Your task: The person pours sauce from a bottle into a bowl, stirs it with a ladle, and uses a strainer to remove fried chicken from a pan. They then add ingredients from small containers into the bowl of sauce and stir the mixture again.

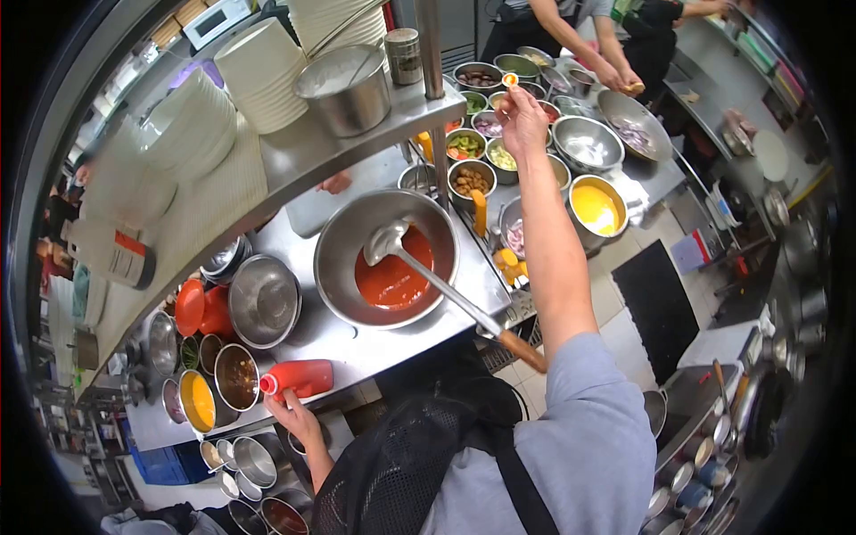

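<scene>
My right hand [522, 118] is stretched far out over a cluster of small steel ingredient bowls [471, 181]. It pinches a small spoon with an orange bit [510, 79] at its tip. My left hand [297, 416] is at the near edge of the steel counter [357, 348], fingers on a red squeeze bottle [300, 378] that lies on its side. Between the hands sits a large steel bowl [343, 241] holding red sauce [392, 281]. A ladle [389, 239] rests in it, its wooden handle [522, 349] pointing toward me.
A steel shelf [303, 156] above the counter carries stacked white bowls [259, 76] and a steel pot [346, 87]. A bowl of yellow liquid [596, 207] and empty steel bowls [586, 143] stand at right. Another person's hands [627, 85] work at the far counter. Sauce pots [236, 376] stand at left.
</scene>
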